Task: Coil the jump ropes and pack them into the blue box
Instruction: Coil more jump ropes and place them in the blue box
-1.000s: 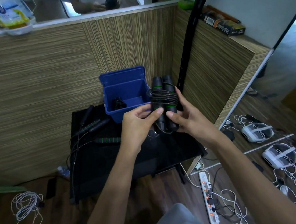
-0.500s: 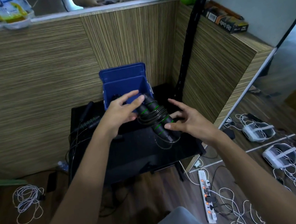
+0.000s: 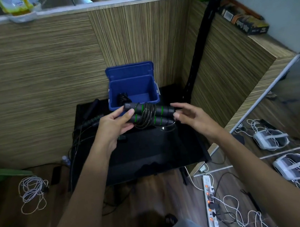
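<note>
Hands met over the black table (image 3: 149,150), just in front of the blue box (image 3: 135,100). My left hand (image 3: 113,126) gripped the coiled jump rope (image 3: 148,115) at its left end, thumb on top and fingers curled underneath the two handles. The bundle lay roughly level, both black handles with green rings side by side and the cord wound round their middle. My right hand (image 3: 192,117) was loosely spread at the right end of the bundle, fingers slightly bent, fingertips at or just short of the handle ends; I could not tell whether they touched. The box stood at the table's far edge against the wood-grain partition (image 3: 49,77), lid raised upright behind it, with another dark coiled bundle (image 3: 122,98) in its left inner corner. More jump ropes (image 3: 90,119) lay uncoiled on the table's left side, cords trailing over the edge. A white power strip (image 3: 210,203) lay on the floor at lower right.
</note>
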